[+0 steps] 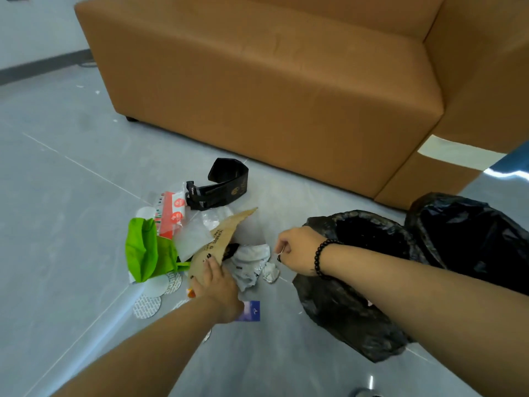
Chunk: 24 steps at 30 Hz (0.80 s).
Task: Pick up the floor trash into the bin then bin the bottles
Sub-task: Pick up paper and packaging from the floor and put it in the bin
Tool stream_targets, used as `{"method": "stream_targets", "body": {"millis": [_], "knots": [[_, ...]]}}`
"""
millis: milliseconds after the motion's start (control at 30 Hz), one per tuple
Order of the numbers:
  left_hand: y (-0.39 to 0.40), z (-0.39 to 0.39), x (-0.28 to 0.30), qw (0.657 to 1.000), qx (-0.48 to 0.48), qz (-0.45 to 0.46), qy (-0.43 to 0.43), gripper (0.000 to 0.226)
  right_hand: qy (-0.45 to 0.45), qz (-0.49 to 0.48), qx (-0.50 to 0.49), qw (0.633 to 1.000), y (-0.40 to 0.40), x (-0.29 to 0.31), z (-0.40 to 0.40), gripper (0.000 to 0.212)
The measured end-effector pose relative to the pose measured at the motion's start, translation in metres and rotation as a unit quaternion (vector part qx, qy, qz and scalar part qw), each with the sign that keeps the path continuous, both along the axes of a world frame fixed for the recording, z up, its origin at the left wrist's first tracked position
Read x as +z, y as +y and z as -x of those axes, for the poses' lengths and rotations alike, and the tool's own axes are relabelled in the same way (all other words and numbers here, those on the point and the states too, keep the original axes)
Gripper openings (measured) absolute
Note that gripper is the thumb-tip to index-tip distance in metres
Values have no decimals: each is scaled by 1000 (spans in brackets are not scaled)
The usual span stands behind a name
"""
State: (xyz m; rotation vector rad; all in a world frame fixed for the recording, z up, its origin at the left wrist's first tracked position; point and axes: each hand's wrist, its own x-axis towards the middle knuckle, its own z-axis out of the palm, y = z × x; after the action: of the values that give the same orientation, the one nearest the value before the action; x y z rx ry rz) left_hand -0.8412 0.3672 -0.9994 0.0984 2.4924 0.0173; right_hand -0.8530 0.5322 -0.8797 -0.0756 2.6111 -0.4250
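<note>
Head view: my left hand (213, 277) grips the brown paper (221, 234); right hand (296, 250) is curled, maybe empty; I lift slowly toward the bin (372, 222)

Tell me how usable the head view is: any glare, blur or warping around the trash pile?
Head view: wide-angle bend bows the sofa edges; glare streaks the floor tiles; the black bin bag interior is lost in shadow; the left hand on the brown paper bag is slightly soft.

Bright even indoor light, soft blur, glare on floor (369, 381), wide-angle edge distortion
</note>
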Motion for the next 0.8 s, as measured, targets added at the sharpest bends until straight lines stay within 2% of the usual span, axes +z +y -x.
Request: {"method": "stream_targets", "body": {"millis": [100,200,300,433,500,667,733,800], "knots": [[-2,9,46,999,-4,-31,9,88,22,-17,12,1000,9,37,-10,26],[-5,16,105,996,-12,-79,47,47,47,-23,11,999,17,73,-24,25],[-9,16,164,982,55,-168,64,16,73,-25,11,997,23,106,-43,25],[-19,2,233,951,108,-250,149,16,111,-9,-17,994,39,141,-69,25],[-23,-14,261,919,124,-326,185,16,125,-4,-61,990,53,148,-81,28],[-30,-56,312,846,138,-479,190,25,162,79,-209,961,76,166,-114,79],[-33,-69,317,807,154,-536,194,25,186,163,-263,932,78,177,-127,77],[-37,-80,317,764,171,-592,192,27,217,258,-294,895,79,184,-138,57]]}}
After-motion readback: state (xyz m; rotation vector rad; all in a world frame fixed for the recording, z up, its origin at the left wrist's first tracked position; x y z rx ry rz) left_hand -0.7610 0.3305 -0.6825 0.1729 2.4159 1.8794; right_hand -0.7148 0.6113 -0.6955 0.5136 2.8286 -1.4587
